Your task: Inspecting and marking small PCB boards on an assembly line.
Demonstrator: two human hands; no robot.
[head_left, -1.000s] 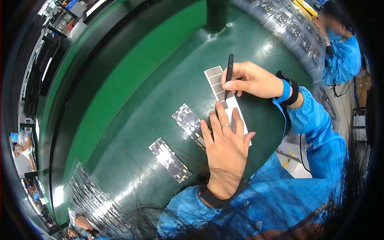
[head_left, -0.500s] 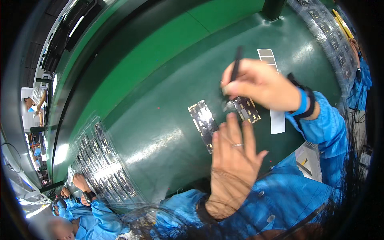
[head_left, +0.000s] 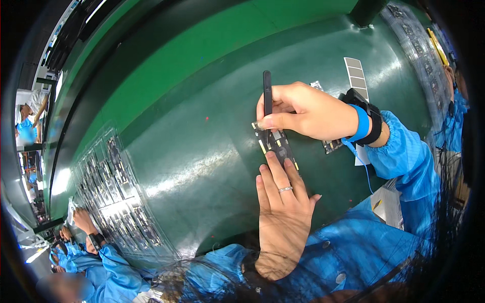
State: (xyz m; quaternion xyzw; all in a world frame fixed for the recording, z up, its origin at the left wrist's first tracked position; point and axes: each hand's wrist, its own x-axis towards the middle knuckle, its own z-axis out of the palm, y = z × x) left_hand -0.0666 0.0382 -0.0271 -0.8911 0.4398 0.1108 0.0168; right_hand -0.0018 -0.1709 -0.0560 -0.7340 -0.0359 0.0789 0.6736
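A dark narrow circuit board with light rectangular parts lies on the green table in front of me. My left hand rests flat with its fingers stretched out, and its fingertips touch the board's near part. Black tweezers stand nearly upright in the pinch of my right hand, over the far part of the same board. Their tip reaches down to the board's surface; whether anything is between the points is too small to tell. A second circuit board is mostly hidden beneath my right hand.
To the right lies a white strip with grey labels, partly covered by my right wrist. A clear tray of several boards sits at left, beside a co-worker's hand. More clear trays line the far right. A blue cord hangs from my wristband.
My right hand with the tweezers has moved left, from the right board to the left one, and the tweezers are more upright. My left fingers now lie on the left board. The view has shifted slightly.
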